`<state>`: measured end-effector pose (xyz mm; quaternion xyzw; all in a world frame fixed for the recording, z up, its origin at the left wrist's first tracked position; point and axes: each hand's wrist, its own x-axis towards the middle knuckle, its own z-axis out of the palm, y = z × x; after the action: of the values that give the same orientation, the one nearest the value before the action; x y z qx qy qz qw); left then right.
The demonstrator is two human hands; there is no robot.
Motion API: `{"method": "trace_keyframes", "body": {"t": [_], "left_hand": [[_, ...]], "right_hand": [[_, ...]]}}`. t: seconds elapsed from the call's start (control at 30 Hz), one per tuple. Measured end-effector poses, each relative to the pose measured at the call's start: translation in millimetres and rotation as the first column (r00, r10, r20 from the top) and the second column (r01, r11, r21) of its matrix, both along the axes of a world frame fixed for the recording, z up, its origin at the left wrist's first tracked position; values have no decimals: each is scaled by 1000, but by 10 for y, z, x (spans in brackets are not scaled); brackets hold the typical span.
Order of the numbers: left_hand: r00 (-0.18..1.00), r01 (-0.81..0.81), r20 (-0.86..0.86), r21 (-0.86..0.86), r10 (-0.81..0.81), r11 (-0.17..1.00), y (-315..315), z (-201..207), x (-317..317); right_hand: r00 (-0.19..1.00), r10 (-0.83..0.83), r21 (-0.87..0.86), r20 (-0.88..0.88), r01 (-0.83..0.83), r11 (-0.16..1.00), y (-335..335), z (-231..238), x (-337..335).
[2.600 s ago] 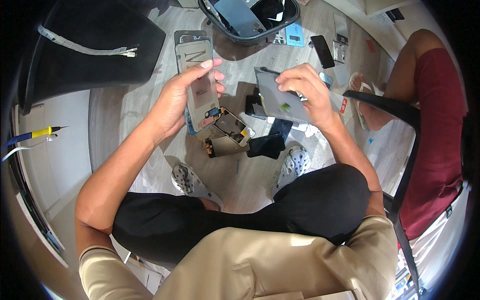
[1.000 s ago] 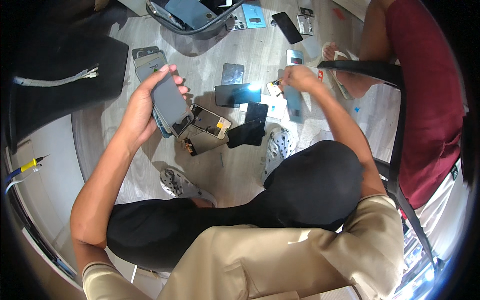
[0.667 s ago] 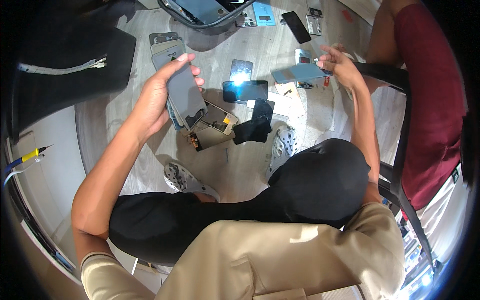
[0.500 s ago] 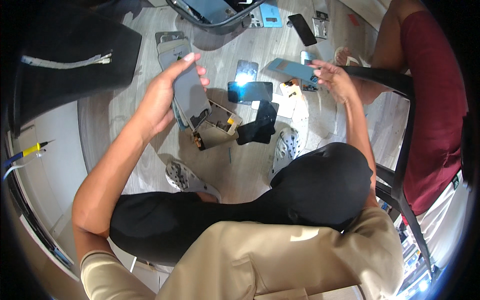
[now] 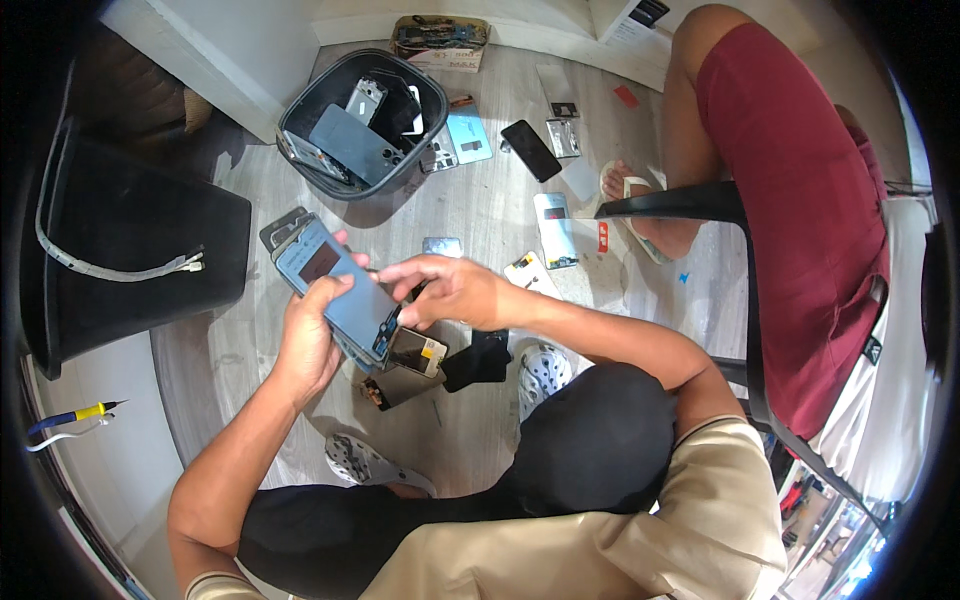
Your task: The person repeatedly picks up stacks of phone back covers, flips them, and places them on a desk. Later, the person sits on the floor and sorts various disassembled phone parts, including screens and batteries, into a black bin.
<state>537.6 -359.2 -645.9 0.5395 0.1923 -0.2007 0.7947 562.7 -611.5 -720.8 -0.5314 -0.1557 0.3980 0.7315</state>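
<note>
While left fingers [image 5: 330,291] clasp flat, rectangular panels [image 5: 358,312], right fingers [image 5: 428,269] curl alongside.

Free strip of floor [image 5: 430,212] between the black bin [image 5: 360,191] and the right hand [image 5: 455,292], dark container [image 5: 190,280] closing the left side, chair armrest [image 5: 670,203] blocking at right, loose phone screens [image 5: 478,362] lying beneath, bent knee [image 5: 600,435] just beside the forearm [image 5: 615,345].
</note>
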Motion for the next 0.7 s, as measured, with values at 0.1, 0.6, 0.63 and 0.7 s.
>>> {"method": "trace_keyframes", "body": {"t": [0.1, 0.6, 0.63, 0.7], "left_hand": [[995, -32, -95, -146, 18, 989, 103, -9, 0], [964, -125, -239, -34, 113, 992, 375, -78, -111], [961, -124, -251, -34, 111, 992, 368, -81, -94], [962, -112, -255, -29, 101, 993, 347, -75, -61]], "right_hand": [[927, -78, -317, 366, 203, 927, -352, -362, 509], [861, -237, -891, 451, 449, -62, -225, -1538, 2682], [858, -283, -902, 429, 423, -85, -255, -1542, 2723], [872, -280, -899, 402, 434, 59, -340, -1591, 2796]]}}
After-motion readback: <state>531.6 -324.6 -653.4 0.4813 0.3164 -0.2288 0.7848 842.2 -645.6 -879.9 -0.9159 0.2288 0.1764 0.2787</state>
